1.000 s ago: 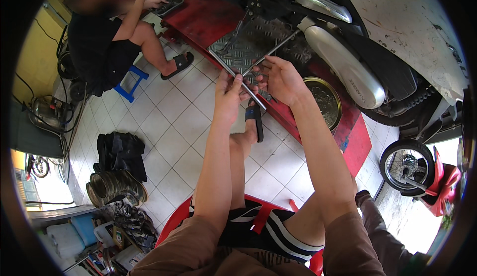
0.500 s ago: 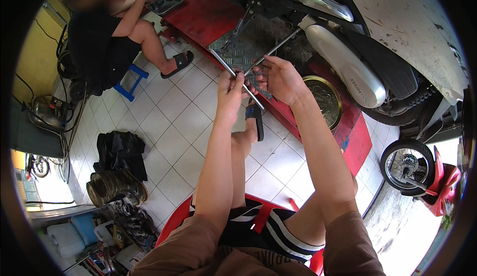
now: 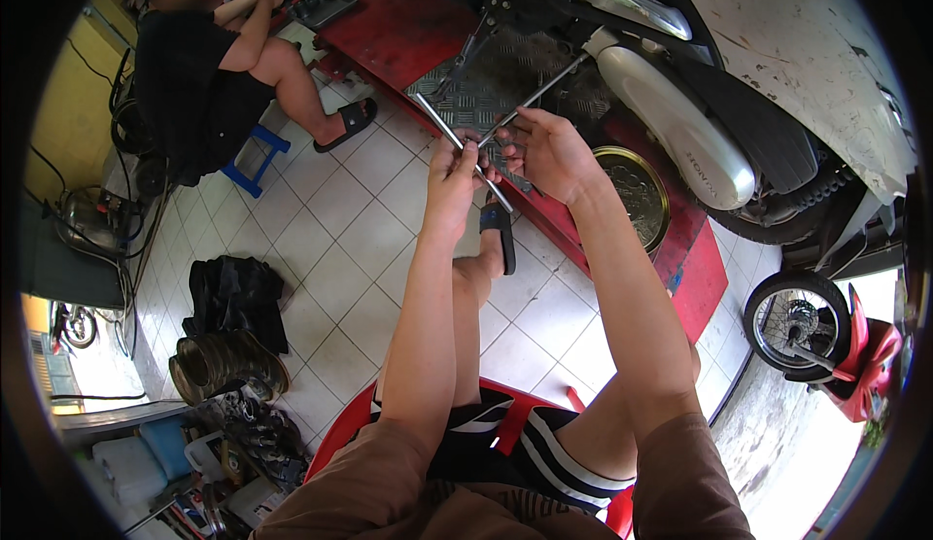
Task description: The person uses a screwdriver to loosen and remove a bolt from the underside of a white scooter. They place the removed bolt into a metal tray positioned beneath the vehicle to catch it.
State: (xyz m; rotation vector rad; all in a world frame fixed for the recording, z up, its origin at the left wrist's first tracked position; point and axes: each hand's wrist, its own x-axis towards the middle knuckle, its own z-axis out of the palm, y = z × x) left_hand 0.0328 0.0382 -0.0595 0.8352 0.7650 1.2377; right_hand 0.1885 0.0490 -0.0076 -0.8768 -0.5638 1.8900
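A long steel T-handle wrench (image 3: 552,85) reaches from my hands up to the silver cover (image 3: 671,117) of a motor scooter, where its far end meets the upper part of that cover. My left hand (image 3: 450,185) is closed round the wrench's crossbar, whose two ends stick out above and below the fist. Just to the right, my right hand (image 3: 556,159) has its fingers curled about the shaft close to the crossbar. The exact contact of its fingertips is partly hidden. What the wrench's tip sits on cannot be made out.
Beneath the scooter runs a red lift platform (image 3: 398,44) with a round gold tray (image 3: 666,200) on it. A co-worker (image 3: 194,73) sits at the far left by a dark tray (image 3: 323,7). Black bags (image 3: 233,297) and metal rings (image 3: 209,365) lie left on the tiles.
The wrench's crossbar has turned very slightly in my left hand's grip. My right hand stays almost in place. The co-worker's hands have come down and a little left.
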